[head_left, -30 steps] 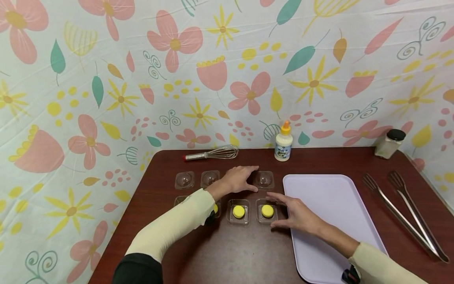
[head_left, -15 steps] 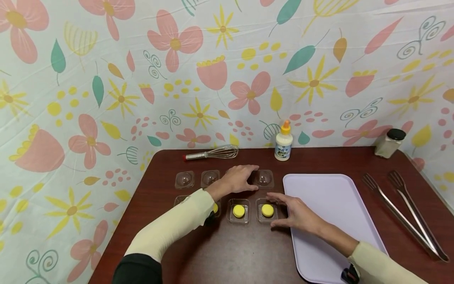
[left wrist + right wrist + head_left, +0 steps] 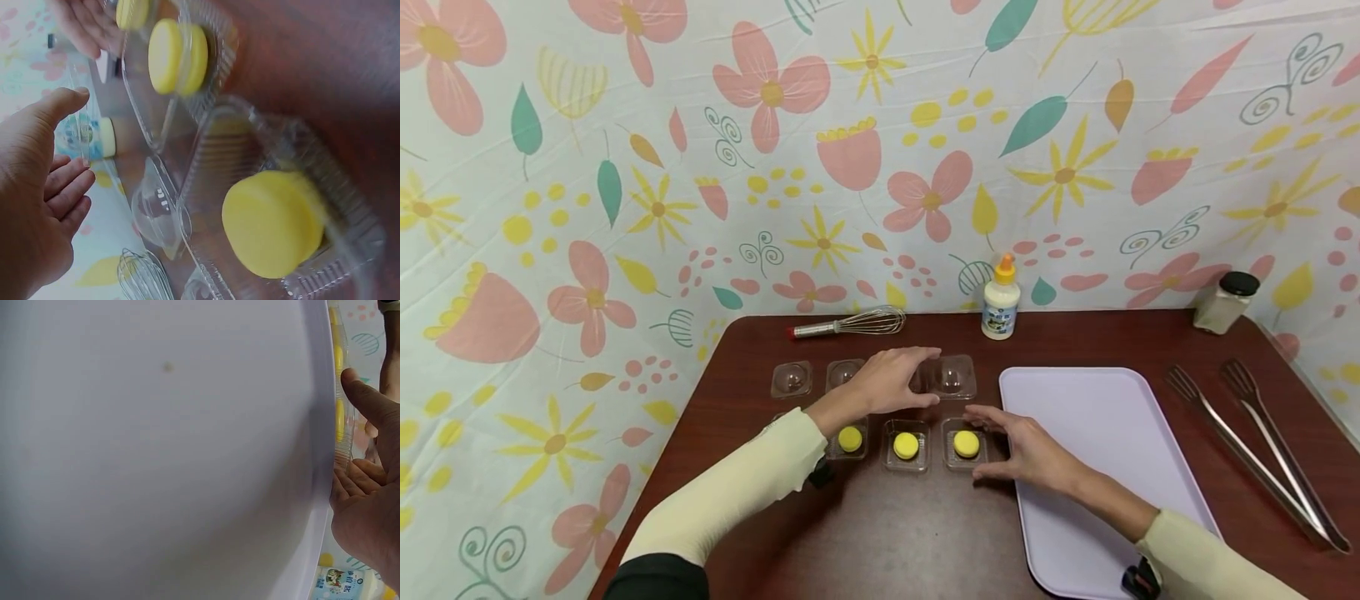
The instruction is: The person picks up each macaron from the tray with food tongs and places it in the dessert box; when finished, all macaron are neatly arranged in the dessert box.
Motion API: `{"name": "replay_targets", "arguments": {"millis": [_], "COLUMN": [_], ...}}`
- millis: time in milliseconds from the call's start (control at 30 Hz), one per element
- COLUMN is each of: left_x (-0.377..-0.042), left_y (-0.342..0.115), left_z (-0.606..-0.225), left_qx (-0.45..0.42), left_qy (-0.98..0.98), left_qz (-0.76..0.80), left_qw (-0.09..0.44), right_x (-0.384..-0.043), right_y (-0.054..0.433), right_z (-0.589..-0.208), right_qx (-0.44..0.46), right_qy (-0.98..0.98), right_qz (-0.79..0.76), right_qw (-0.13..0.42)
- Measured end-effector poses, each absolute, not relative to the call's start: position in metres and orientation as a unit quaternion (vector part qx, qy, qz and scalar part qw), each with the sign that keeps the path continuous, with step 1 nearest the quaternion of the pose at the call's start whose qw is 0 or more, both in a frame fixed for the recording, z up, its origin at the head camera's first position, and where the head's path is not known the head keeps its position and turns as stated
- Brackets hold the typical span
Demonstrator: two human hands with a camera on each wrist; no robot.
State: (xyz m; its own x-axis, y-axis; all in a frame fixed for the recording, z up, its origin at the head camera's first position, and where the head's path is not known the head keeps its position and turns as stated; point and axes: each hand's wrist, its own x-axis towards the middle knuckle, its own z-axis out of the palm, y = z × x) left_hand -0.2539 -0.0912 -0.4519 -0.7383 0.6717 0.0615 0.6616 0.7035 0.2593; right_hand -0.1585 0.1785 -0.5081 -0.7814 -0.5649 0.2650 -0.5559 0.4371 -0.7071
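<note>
My left hand [image 3: 887,382] pinches a clear domed plastic lid [image 3: 952,379] between thumb and fingers; in the left wrist view the thin lid is seen edge-on. In front stand square clear plastic boxes, each with a yellow macaron [image 3: 906,446]; the leftmost is mostly behind my sleeve. My right hand [image 3: 1033,450] spreads its thumb and fingers around the right side of the end box [image 3: 949,463], which holds another macaron [image 3: 966,444]. Whether they press on it is unclear. More domed lids [image 3: 792,380] lie behind the boxes, one partly covered by my left hand.
A pale lilac tray [image 3: 1075,392] lies under my right forearm. Metal tongs [image 3: 1262,450] rest at the far right. Along the back stand a whisk [image 3: 857,323], a squeeze bottle [image 3: 1001,300] with an orange tip, and a black-capped jar [image 3: 1225,304]. A patterned cloth hangs behind.
My left hand shifts slightly left and brings the lid at the right end with it, uncovering the macaron near my left sleeve. The right hand stays where it was.
</note>
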Motion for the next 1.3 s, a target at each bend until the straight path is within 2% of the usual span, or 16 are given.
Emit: {"name": "replay_targets", "arguments": {"millis": [367, 533, 1033, 1300], "left_x": [-0.222, -0.21, -0.188, -0.184], "left_y": [-0.102, -0.101, -0.091, -0.087], "left_z": [-0.45, -0.456, -0.471, -0.474], "left_qx": [0.391, 0.391, 0.424, 0.42], "left_qy": [0.903, 0.904, 0.897, 0.9], "left_qz": [0.173, 0.171, 0.127, 0.12], "left_qw": [0.022, 0.032, 0.001, 0.002], "right_x": [-0.157, -0.159, -0.152, -0.149], "right_y": [0.18, 0.178, 0.183, 0.185], "right_z": [-0.506, -0.505, -0.501, -0.5], "right_qx": [-0.291, -0.283, -0.308, -0.3], "right_qy": [0.821, 0.804, 0.845, 0.858], "right_qz": [-0.49, -0.523, -0.437, -0.416], "right_qw": [0.033, 0.015, -0.036, -0.016]}}
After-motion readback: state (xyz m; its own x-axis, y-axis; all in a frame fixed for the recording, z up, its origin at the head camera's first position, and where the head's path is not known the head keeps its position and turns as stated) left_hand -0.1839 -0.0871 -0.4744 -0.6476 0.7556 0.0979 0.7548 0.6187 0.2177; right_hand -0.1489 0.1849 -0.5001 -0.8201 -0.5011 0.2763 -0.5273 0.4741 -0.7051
